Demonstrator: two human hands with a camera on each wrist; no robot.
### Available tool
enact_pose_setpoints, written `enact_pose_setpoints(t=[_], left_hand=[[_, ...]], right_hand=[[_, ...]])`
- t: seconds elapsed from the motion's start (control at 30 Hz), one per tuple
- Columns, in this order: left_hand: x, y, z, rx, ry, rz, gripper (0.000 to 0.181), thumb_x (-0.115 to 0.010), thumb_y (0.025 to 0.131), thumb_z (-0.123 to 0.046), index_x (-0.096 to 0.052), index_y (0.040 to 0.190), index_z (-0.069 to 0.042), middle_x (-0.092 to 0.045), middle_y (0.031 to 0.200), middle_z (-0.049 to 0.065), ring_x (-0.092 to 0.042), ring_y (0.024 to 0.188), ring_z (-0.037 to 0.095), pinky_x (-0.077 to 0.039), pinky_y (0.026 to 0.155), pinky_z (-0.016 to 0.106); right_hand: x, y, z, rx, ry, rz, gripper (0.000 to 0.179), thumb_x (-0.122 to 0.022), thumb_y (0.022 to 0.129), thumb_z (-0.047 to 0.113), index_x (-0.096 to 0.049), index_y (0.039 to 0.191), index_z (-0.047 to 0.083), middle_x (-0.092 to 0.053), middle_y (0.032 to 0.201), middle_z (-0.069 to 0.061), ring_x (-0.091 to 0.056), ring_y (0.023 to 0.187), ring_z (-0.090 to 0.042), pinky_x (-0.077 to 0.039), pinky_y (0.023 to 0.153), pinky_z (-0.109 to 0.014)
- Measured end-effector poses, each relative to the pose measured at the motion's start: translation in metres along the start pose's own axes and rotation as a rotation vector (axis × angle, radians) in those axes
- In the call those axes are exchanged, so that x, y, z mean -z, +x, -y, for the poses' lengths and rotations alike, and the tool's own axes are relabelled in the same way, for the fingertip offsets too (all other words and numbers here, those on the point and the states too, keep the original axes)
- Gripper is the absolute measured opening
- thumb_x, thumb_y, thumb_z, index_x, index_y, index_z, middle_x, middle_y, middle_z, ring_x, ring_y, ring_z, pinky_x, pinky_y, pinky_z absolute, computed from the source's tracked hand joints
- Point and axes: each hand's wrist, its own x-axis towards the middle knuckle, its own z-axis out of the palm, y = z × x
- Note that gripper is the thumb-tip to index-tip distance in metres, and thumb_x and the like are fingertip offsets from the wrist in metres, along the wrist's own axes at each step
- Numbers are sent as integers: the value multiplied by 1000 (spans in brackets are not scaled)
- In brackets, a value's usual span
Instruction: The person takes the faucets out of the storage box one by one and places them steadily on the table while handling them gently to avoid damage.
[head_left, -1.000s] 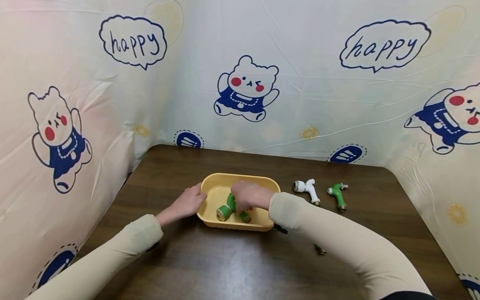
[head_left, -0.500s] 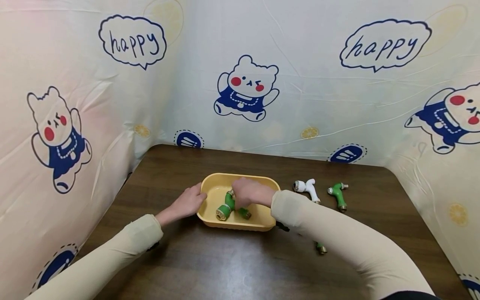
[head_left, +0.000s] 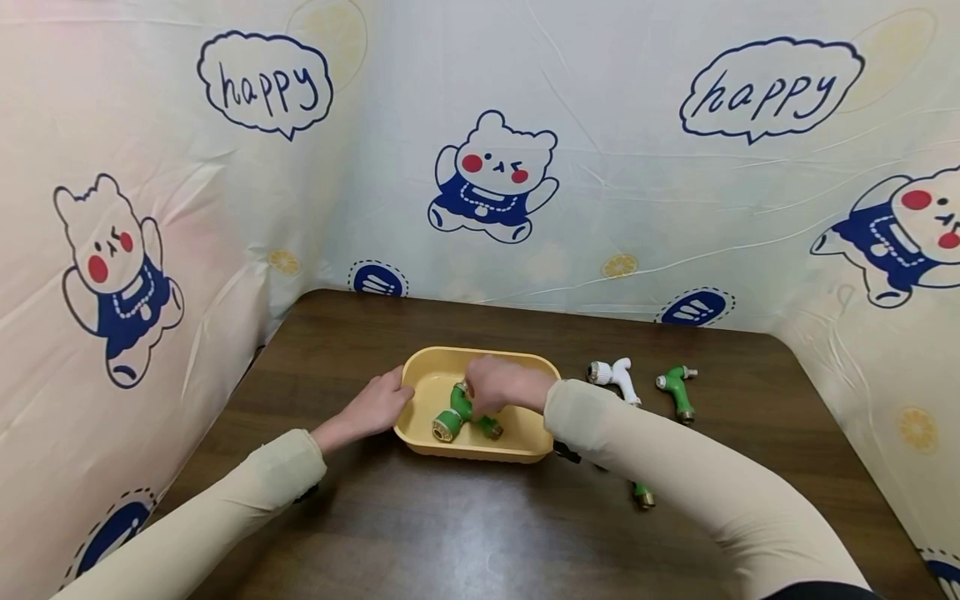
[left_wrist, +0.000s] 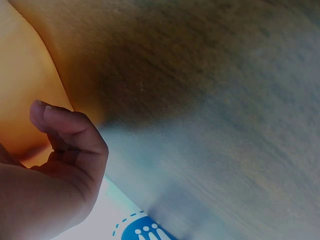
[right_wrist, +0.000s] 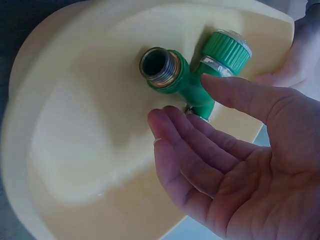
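A green tap [head_left: 448, 421] with brass ends lies inside the yellow plastic basin [head_left: 442, 451]. My left hand [head_left: 372, 406] grips the basin's left rim; in the left wrist view its fingers curl at the orange-looking edge. My right hand [head_left: 497, 385] is down in the basin, right above the tap and partly covering it. From the right wrist, the right hand [right_wrist: 235, 170] shows loosely bent fingers, apart from the thumb, whose tip overlaps the middle of the tap [right_wrist: 227, 52]. Whether thumb or fingers touch the tap I cannot tell.
To the basin's right lie a white tap [head_left: 615, 377] and a second green tap [head_left: 677, 392] on the brown table [head_left: 420, 533]. Another green tap [head_left: 642, 496] pokes out from under the right sleeve. Printed cloth walls [head_left: 495, 67] stand behind and at the sides.
My right hand has risen slightly and shifted a little right off the green tap, which now lies in the basin. The left hand stays on the rim.
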Motion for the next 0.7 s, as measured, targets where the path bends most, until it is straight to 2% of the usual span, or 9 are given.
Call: enact_pose_setpoints(t=[0.23, 0.4, 0.7], left_hand=[[1, -2, -2, 0, -7, 1, 34, -44, 103, -9, -53, 129, 10, -64, 82, 11, -67, 64, 20, -54, 57, 31], [1, -2, -2, 4, -6, 3, 35, -43, 103, -9, -53, 130, 10, -64, 82, 11, -66, 64, 19, -54, 57, 31], [1, -2, -1, 1, -10, 4, 35, -43, 103, -9, -53, 131, 10, -65, 83, 10, -66, 64, 18, -54, 57, 32]], right_hand=[[-7, 11, 0, -15, 45, 18, 28, -79, 80, 3, -57, 65, 12, -55, 65, 0, -53, 52, -11, -46, 49, -24], [-4, 5, 4, -33, 68, 23, 25, -82, 83, 3, -61, 70, 10, -60, 70, -3, -57, 53, -12, -51, 51, -24], [-5, 4, 4, -24, 43, 3, 42, -81, 84, 3, -48, 61, 15, -47, 59, 3, -47, 49, -9, -44, 48, -21]])
